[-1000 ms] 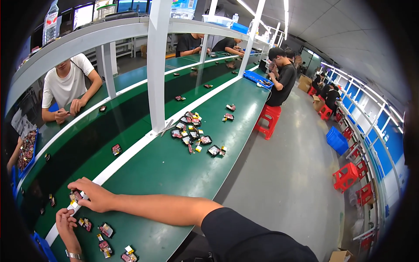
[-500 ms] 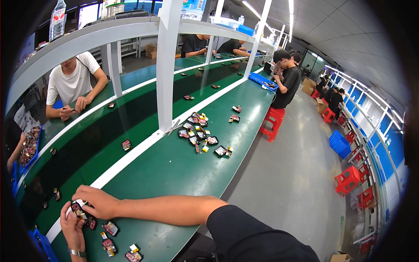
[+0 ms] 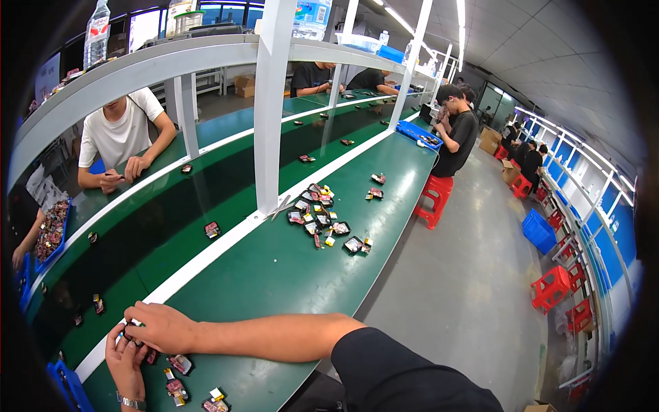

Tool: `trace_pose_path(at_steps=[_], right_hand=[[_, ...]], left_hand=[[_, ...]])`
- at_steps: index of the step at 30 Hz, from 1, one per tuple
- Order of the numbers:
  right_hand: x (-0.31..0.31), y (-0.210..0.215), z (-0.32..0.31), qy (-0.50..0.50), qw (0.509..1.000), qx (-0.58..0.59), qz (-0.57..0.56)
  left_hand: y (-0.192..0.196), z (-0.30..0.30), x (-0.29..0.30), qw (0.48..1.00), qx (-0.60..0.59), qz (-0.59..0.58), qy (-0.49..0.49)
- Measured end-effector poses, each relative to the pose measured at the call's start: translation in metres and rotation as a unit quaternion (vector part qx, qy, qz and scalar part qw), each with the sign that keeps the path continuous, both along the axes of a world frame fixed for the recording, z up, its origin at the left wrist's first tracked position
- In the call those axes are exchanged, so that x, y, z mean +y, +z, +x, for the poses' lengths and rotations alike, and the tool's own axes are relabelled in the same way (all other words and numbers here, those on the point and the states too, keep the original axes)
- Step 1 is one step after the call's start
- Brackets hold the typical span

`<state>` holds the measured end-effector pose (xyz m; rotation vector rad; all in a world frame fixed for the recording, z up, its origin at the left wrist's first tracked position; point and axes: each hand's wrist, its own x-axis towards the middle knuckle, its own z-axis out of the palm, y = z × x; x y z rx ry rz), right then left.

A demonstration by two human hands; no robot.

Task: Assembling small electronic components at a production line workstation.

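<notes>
My left hand (image 3: 125, 367), with a metal-banded watch (image 3: 130, 402) on its wrist, grips one side of a small black-framed electronic part (image 3: 132, 332). From the other side, the curled fingers of my right hand (image 3: 165, 328) hold the same part and cover most of it. Close by on the green bench (image 3: 274, 295) lie similar parts with red boards and yellow-white pieces: one just below the right hand (image 3: 181, 364), another nearer me (image 3: 176, 388), and a third (image 3: 216, 401) at the lower edge. Farther up the bench is a loose cluster of such parts (image 3: 316, 214).
A dark green conveyor strip (image 3: 171, 254) with scattered parts runs left of a white rail. A grey post (image 3: 268, 137) holds the shelf above. At the lower left stands a blue bin (image 3: 68, 384). Across the strip a person in white (image 3: 123, 137) works; another sits on a red stool (image 3: 432, 199).
The scene has shifted slightly right and down in view. My right fingers now cover more of the held part, which showed more openly before.
</notes>
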<state>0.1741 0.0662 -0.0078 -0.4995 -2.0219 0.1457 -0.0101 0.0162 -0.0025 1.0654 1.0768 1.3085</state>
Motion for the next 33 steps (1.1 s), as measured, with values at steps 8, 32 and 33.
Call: trace_pose_path(at_steps=[8,32,33], right_hand=[[-0.002,0.003,-0.001,-0.009,0.999,-0.025,0.019],[0.007,0.009,-0.002,0.079,0.997,-0.009,0.019],[0.008,0.007,-0.005,0.08,0.996,-0.023,-0.014]], left_hand=[[-0.002,0.004,-0.003,0.999,0.031,0.002,0.012],[0.002,-0.002,-0.009,0.995,0.092,0.024,-0.006],[0.008,-0.003,-0.013,0.995,0.103,0.015,-0.006]])
